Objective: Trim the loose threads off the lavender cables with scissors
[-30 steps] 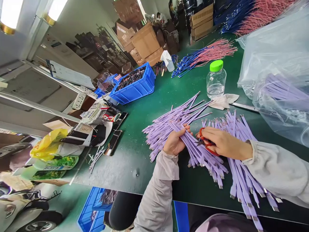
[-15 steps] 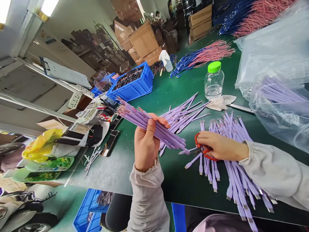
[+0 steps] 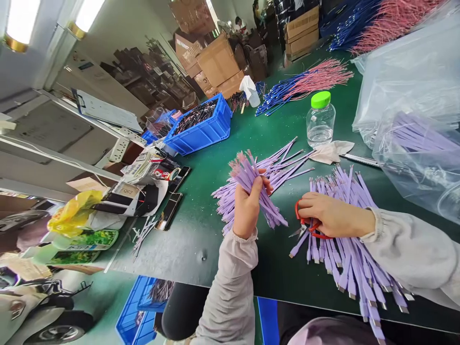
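Observation:
My left hand (image 3: 247, 206) is wrapped round a bundle of purple cables (image 3: 269, 208), thumb on top, their stripped ends pointing up and away. Behind it a loose pile of purple cables (image 3: 224, 203) lies on the green table. My right hand (image 3: 323, 213) holds red-handled scissors (image 3: 298, 211), fingers round the handles, with the blades pointing left and slightly apart. Under and around that hand spreads a heap of purple cables (image 3: 359, 268), their metal plugs toward the table's near edge. A gap separates the scissors from the held bundle.
Beyond my hands stand a green-lidded jar (image 3: 320, 120), a cloth (image 3: 330, 151) and a blue crate (image 3: 201, 124). Blue and pink wires (image 3: 305, 86) lie farther back. Plastic bags (image 3: 413, 91) are at the right, a phone (image 3: 168, 211) at the left.
My left hand has moved right with its bundle, which is now more upright and farther from the crate. The scissors show their blades more clearly, and the view has shifted slightly.

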Available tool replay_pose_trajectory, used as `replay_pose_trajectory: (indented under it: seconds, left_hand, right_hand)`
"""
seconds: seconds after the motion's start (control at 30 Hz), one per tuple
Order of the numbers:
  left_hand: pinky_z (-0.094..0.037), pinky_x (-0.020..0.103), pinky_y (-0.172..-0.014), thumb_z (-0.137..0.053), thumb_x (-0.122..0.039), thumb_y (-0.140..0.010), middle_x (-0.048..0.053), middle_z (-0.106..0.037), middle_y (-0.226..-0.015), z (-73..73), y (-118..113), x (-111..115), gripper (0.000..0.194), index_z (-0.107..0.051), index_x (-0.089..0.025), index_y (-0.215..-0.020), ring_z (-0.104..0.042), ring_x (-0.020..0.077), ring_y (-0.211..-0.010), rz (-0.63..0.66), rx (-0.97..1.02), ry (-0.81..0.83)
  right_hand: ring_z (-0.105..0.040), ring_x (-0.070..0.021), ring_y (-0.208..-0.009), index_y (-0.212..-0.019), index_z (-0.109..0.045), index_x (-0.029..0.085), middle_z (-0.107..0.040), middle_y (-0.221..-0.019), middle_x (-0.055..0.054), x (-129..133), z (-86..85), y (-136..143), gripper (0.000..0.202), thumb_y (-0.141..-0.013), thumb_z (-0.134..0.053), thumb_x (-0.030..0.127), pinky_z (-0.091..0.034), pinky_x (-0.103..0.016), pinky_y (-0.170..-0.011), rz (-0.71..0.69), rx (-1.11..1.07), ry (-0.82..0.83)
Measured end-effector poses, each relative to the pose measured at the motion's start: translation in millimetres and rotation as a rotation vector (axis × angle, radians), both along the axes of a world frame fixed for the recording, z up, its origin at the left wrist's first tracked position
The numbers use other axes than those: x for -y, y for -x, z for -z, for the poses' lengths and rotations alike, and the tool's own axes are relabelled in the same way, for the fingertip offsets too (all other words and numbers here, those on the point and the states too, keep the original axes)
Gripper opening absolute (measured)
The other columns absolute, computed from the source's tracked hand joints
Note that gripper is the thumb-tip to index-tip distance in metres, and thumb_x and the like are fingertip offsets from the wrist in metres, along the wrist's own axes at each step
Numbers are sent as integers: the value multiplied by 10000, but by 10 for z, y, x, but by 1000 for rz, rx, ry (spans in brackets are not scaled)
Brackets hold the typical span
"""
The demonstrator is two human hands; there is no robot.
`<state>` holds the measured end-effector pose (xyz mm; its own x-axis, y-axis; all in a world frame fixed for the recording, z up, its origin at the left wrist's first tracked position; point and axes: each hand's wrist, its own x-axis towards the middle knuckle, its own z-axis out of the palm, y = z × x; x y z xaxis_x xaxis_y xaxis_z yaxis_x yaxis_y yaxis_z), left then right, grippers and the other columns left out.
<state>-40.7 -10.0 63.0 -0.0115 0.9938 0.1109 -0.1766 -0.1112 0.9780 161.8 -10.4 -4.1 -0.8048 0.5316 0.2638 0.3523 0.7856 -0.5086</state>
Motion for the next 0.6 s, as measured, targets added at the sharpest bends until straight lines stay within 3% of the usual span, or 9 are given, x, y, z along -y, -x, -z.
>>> replay_pose_trajectory:
  seconds: [0.1, 0.23, 0.3, 0.37, 0.43, 0.5, 0.6]
  left_hand:
    - [-429, 179, -523, -698, -263, -765, -7, -552, -716, 33, -18, -117, 255, -622, -153, -982, -525, 75, -577, 55, 120, 215]
    - [-255, 100, -369, -670, -158, -766, -35, -459, -650, 170, -21, -205, 220, -612, -115, -974, -350, 2, -435, 286, 347, 595]
    - [-319, 105, -389, -667, -153, -769, -19, -481, -652, 282, -59, -206, 202, -621, -106, -960, -417, 19, -465, 291, 357, 680]
    - [-456, 154, -503, -688, -147, -746, 7, -539, -665, 411, -129, -184, 200, -635, -101, -934, -533, 68, -563, 206, 311, 677]
    - [-508, 201, -608, -726, -149, -706, 17, -575, -660, 525, -210, -152, 244, -652, -92, -931, -575, 95, -621, 158, 265, 640]
    - [-500, 201, -610, -772, -170, -652, 11, -588, -668, 597, -278, -119, 318, -662, -94, -941, -573, 89, -614, 144, 225, 584]
    - [-464, 185, -540, -814, -224, -593, 8, -593, -707, 622, -337, -79, 385, -663, -103, -926, -572, 88, -610, 98, 168, 508]
  right_hand:
    - [-483, -168, -756, -757, -588, 193, -577, -753, -16, -1, -43, -48, 243, -684, -474, -9, -389, -312, -745, 7, 28, -3]
    - [-490, -173, -726, -711, -567, 196, -561, -709, -15, 1, -73, -85, 160, -726, -500, 52, -413, -318, -734, 79, 6, -31]
    - [-536, -192, -798, -824, -608, 188, -595, -825, -49, -5, -84, -93, 103, -800, -520, 141, -440, -332, -761, 184, -102, -52]
    - [-564, -205, -863, -1017, -610, 180, -594, -953, -82, -18, -107, -104, 195, -863, -538, 275, -461, -335, -786, 310, -221, -36]
    - [-575, -204, -848, -1139, -578, 176, -575, -966, -83, -37, -138, -123, 347, -866, -564, 389, -471, -327, -779, 438, -289, -6]
    - [-580, -193, -789, -1135, -594, 176, -569, -924, -69, -61, -161, -151, 368, -855, -576, 415, -469, -322, -762, 570, -317, 11]
    - [-565, -167, -699, -1011, -655, 176, -581, -862, -58, -95, -161, -192, 242, -864, -543, 333, -454, -300, -704, 699, -333, 22]
